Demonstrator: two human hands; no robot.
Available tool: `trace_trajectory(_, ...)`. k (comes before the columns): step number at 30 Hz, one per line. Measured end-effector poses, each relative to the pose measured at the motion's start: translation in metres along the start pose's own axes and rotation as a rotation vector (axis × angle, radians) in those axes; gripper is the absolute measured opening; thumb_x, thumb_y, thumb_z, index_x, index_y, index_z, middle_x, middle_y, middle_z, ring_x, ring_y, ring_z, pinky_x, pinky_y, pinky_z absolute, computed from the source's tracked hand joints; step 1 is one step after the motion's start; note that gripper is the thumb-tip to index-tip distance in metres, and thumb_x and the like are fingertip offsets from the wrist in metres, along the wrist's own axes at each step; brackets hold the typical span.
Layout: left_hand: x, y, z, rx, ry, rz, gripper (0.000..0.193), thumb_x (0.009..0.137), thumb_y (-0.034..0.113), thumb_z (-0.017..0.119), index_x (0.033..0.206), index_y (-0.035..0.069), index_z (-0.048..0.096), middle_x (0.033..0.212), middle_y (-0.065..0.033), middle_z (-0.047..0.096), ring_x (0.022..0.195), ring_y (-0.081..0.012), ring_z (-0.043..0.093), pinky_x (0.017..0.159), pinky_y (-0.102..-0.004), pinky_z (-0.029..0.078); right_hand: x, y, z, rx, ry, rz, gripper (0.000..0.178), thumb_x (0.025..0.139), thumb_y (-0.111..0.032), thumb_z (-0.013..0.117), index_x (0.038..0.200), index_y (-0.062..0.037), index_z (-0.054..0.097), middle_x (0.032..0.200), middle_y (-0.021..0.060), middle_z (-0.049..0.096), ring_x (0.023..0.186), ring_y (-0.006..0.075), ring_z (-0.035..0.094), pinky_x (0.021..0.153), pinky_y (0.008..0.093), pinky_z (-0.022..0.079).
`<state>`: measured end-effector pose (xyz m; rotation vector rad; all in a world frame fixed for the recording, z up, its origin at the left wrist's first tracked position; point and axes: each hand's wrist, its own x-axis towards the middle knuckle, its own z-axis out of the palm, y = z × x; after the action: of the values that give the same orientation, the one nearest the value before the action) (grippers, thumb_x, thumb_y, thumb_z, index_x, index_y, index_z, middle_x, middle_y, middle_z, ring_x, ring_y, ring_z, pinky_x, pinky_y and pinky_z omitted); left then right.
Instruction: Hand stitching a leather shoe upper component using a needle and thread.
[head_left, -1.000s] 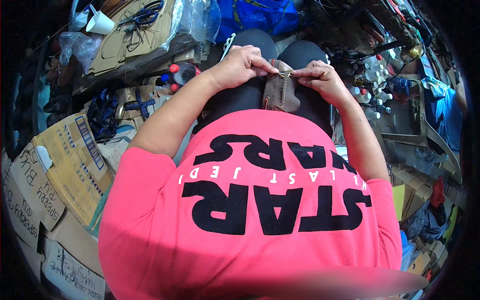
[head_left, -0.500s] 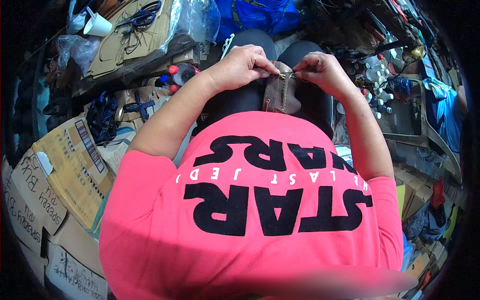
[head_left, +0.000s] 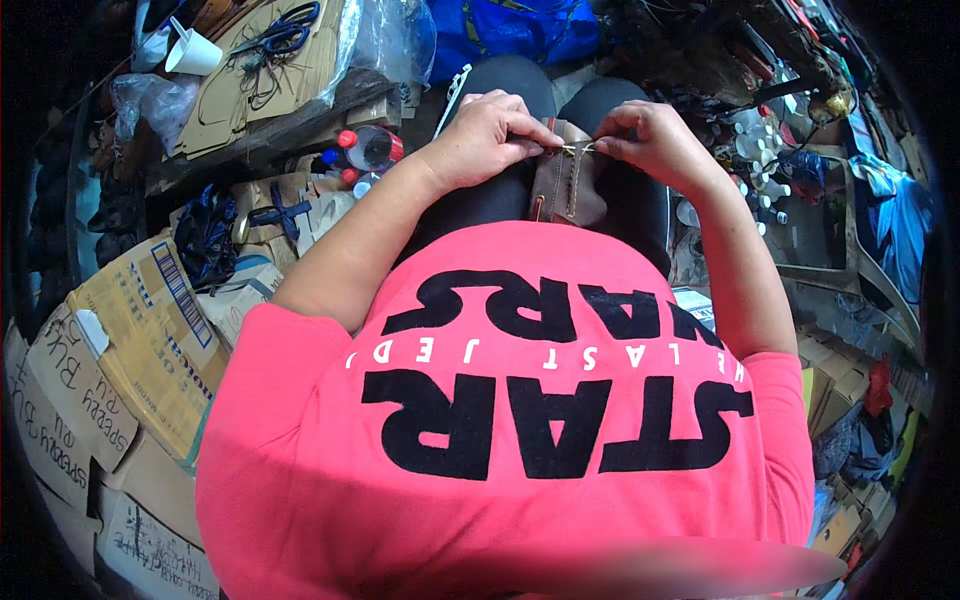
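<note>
Note brown leather piece (head_left: 553,190) on lap (head_left: 500,195), far centre, with pale cord (head_left: 573,149) pinched in left hand (head_left: 492,138) and right hand (head_left: 652,142); looks light, bendable yet firm, hardly slippery, best held by left and right edges, off stitching (head_left: 573,192).

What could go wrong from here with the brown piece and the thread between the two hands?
First, the left hand and right hand seem to pinch the thin pale thread with fingertips, so it might slip out or, under a hard pull, snap.

Second, uneven pulling could pucker the brown piece along its stitched seam.

Third, the piece rests on the person's dark-clothed legs, so a knee movement might shift it.
</note>
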<state>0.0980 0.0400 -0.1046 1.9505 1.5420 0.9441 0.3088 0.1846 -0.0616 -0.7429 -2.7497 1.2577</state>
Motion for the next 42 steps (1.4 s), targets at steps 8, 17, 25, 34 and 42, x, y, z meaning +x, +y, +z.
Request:
trace_trajectory(8,-0.007,0.002,0.000,-0.007,0.037,0.012,0.025,0.075,0.006,0.071,0.097,0.017,0.075,0.073,-0.0022,0.059,0.074,-0.0184,0.053,0.070,-0.0303,0.043,-0.008,-0.020,0.007,-0.638,0.156,-0.350,0.006,0.079,-0.014,0.062,0.083,-0.0101,0.060,0.085,0.0063,0.060,0.092,0.0241,0.057,0.086,0.0385,0.040)
trace_trajectory(17,-0.014,0.007,-0.009,-0.079,0.025,-0.060,0.025,0.073,0.005,0.072,0.096,0.015,0.075,0.073,-0.0019,0.060,0.074,-0.0179,0.053,0.070,-0.0296,0.043,0.010,-0.031,0.000,-0.521,0.281,-0.462,0.007,0.080,-0.008,0.063,0.087,-0.0076,0.063,0.087,0.0070,0.062,0.086,0.0257,0.060,0.077,0.0365,0.046)
trace_trajectory(25,-0.019,0.000,-0.009,-0.118,0.046,0.012,0.027,0.073,0.002,0.071,0.096,0.015,0.075,0.073,-0.0010,0.060,0.074,-0.0175,0.053,0.072,-0.0297,0.044,-0.026,-0.010,0.022,-0.055,0.192,-0.173,0.013,0.079,-0.008,0.071,0.091,-0.0111,0.073,0.078,0.0069,0.062,0.074,0.0206,0.063,0.066,0.0302,0.049)
trace_trajectory(34,-0.009,-0.004,-0.014,-0.078,-0.096,0.003,0.032,0.077,-0.001,0.066,0.101,0.017,0.074,0.070,-0.0038,0.052,0.075,-0.0208,0.047,0.071,-0.0325,0.041,-0.020,0.018,0.032,0.138,0.109,-0.106,0.027,0.078,0.004,0.066,0.097,-0.0132,0.074,0.082,0.0019,0.058,0.080,0.0153,0.056,0.073,0.0262,0.047)
trace_trajectory(42,-0.002,-0.008,-0.016,-0.060,-0.164,0.028,0.033,0.077,0.000,0.066,0.103,0.018,0.073,0.072,-0.0037,0.053,0.076,-0.0204,0.047,0.074,-0.0323,0.041,-0.017,0.029,0.032,0.213,0.085,-0.115,0.036,0.075,0.010,0.064,0.099,-0.0141,0.074,0.081,0.0013,0.057,0.079,0.0161,0.054,0.073,0.0272,0.046)
